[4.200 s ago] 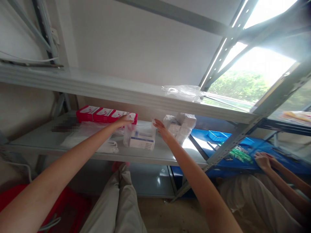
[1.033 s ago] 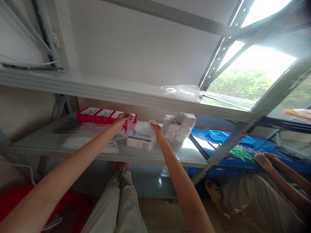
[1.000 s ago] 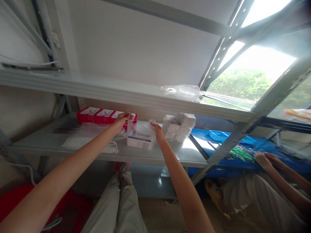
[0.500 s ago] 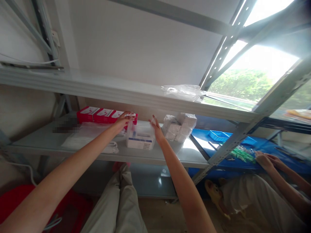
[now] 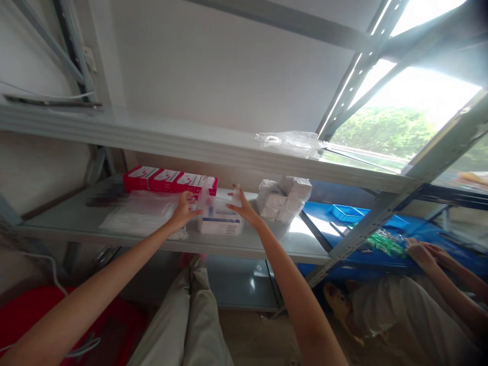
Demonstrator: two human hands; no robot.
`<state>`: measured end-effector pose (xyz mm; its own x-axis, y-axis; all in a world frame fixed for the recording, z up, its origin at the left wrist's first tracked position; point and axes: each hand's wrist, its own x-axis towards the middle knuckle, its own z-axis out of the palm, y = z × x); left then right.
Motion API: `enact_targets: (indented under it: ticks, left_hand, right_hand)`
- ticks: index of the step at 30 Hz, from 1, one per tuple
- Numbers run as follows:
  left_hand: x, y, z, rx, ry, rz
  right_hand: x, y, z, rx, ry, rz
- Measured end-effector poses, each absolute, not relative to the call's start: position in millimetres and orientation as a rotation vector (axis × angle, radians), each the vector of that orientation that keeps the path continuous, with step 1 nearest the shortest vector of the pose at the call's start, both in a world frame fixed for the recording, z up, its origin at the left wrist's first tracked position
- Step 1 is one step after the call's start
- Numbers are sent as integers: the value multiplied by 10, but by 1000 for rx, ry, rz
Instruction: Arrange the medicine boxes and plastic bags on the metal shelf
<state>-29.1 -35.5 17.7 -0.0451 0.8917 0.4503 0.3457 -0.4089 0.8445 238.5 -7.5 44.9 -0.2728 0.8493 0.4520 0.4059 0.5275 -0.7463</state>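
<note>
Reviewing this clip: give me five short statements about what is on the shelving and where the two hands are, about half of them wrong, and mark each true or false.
1. Both hands are at the clear bag holding a white box, the left hand on its left side and the right hand on its right. True.
2. The row of red boxes stands on the top shelf. False: it stands at the back of the middle shelf.
3. A clear plastic bag lies on the upper shelf. True.
4. The stack of white packs is left of the left hand. False: it is right of the right hand.
5. Another person's hands are over the blue surface. True.
</note>
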Motion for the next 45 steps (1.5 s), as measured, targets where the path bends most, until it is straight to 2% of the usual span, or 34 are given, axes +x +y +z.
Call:
enact_targets:
  ticks: [4,6,11,18,25,28,31,33,39,45]
  left_hand:
    - [-383,-424,-64,2110,1563,849]
    - [-317,-441,-97,2185,1630,677]
    - [-121,-479,-100,2221,1689,619]
    - [-237,-532,12,2269,1666,604]
    - [-294,-625,92,2255,1667,512]
    - [-389,-575,114,2169,1631,596]
    - [-486,-482,189,2013,1428,838]
    - [-471,-421,266,1885,1313,1016]
    - [-27,-214,521,1601,1276,1382]
    - [141,-24,686,1675,1313,1402]
  right_hand:
    - [2297,-249,455,-1176,-2191,597]
    - [2209,-285,460,-1248,-2317,569]
    - [2049,-214,454,-1352,-2571,533]
    - [2049,-106,434,-1496,-2572,378]
    - [2059,-130,466,-1509,-2540,517]
    - [2114,-136,475,-1367,-2358,816]
    - [2226,-184,508,-1005,-2019,1227]
    - [2298,-219,541,-854,-1808,1339]
    - [2331,-135,625,-863,-1491,1110]
    - [2297,-97,637,-859,-1543,819]
